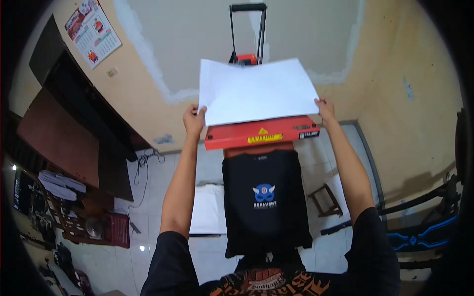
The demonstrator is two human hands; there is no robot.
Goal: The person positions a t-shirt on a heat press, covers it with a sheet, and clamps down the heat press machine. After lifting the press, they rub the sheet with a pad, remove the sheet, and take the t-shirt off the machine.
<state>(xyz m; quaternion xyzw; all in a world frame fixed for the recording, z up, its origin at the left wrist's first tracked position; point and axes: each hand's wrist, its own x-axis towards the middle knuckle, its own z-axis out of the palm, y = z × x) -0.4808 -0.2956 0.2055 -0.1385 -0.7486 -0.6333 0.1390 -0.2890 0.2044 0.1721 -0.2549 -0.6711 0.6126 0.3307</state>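
Note:
A large white sheet of paper [256, 93] is stretched between my two hands, slightly curved. My left hand [194, 121] pinches its lower left corner; my right hand [325, 109] grips its lower right edge. Behind and below the sheet is a red heat press [227, 137] with a yellow caution label, partly hidden by the paper. Its black lever handle [248, 7] stands up at the back. Nearer to me, a black T-shirt [264, 217] lies flat on the press's lower part, with a blue horned mask print [264, 192] and white lettering at its middle.
A stack of white sheets [208, 209] lies left of the shirt. On the right are a small wooden stool [325, 201] and a black frame with blue trim [419, 236]. A cable [140, 170] runs over the floor at left. A calendar [93, 32] hangs on the wall.

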